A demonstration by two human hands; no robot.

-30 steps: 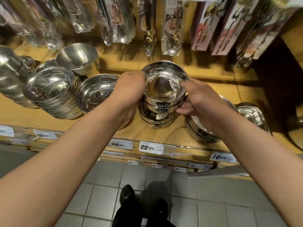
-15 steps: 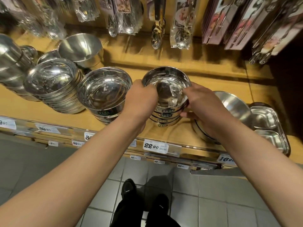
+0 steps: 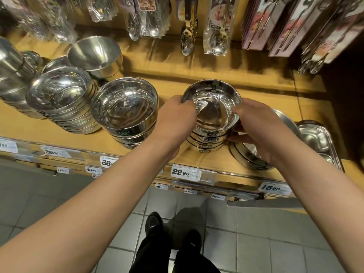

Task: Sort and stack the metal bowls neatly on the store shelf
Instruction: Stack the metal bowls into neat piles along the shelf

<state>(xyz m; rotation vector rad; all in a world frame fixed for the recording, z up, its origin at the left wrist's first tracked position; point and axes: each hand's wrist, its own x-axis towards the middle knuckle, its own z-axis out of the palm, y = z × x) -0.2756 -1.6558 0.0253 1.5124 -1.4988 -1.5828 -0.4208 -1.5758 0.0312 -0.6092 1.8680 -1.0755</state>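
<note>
On the wooden shelf [image 3: 197, 71], a small bowl stack [image 3: 211, 123] sits right of a bigger stack [image 3: 126, 109]. Left hand [image 3: 175, 121] and right hand [image 3: 256, 125] grip its rim, fingers curled on both sides. Uneven squeeze could probably tip it off the near edge.

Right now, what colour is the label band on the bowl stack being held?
Dark label with pale "316L" lettering on the shiny silver bowl stack; head view shows it.

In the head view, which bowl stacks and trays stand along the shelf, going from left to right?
Tilted stack of shallow bowls → stack of larger bowls → held stack of small bowls, left hand and right hand on its sides → divided trays.
</note>
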